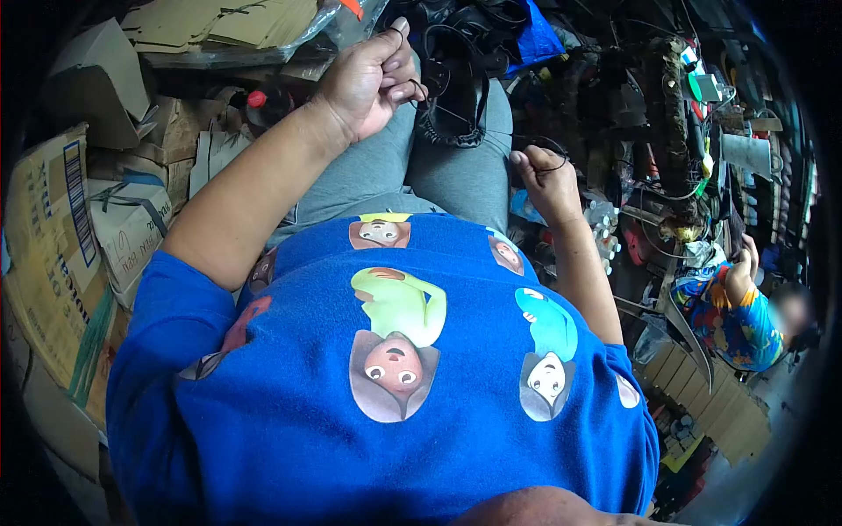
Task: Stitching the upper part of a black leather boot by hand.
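A black shoe upper (478, 92) lies on my thighs between my hands, its near end gathered in a row of puckered stitches. Thin dark thread (498, 133) stretches from this gathered end to my right hand (550, 182). My right hand is closed to the right of the shoe, with a loop of thread around its fingers. Above and left of the shoe, my left hand (368, 88) is raised with curled fingers, holding another length of the thread that runs down into the shoe. Whether either hand also holds a needle cannot be seen.
Cardboard boxes (53, 263) are stacked at my left, near a red-capped bottle (257, 99). Flat cardboard pieces (175, 26) lie at the far left. More black shoes (491, 22) sit beyond my knees. Cluttered shelving fills the right, where another person's colourful sleeve (756, 329) shows.
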Demonstrator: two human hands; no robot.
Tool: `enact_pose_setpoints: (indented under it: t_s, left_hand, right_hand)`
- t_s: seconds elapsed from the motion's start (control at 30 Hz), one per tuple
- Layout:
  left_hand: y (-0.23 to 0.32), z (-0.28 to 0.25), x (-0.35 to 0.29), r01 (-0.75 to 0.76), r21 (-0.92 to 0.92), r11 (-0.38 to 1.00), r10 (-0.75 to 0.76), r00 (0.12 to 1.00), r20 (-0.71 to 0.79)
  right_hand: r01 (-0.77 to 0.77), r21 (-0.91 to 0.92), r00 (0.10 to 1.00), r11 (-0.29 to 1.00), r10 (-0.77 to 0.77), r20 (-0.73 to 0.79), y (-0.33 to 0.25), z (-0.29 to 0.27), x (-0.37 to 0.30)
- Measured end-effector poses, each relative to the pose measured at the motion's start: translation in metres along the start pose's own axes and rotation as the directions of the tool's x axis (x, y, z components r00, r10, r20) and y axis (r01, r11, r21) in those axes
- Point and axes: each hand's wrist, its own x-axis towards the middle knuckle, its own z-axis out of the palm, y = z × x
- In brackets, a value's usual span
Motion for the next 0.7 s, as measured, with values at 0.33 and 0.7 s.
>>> enact_pose_setpoints:
  t_s: [0.33, 0.7]
  left_hand:
    - [0.012, -0.014, -0.003, 0.024, 0.059, 0.998, -0.026, 0.999, 0.024]
    - [0.012, -0.027, -0.006, 0.05, 0.042, 0.998, -0.047, 0.996, -0.073]
  right_hand:
    - [0.023, -0.06, 0.998, 0.998, -0.027, -0.06, 0.029, 0.006, -0.001]
    - [-0.034, -0.19, 0.998, 0.981, 0.024, -0.059, 0.07, 0.004, -0.033]
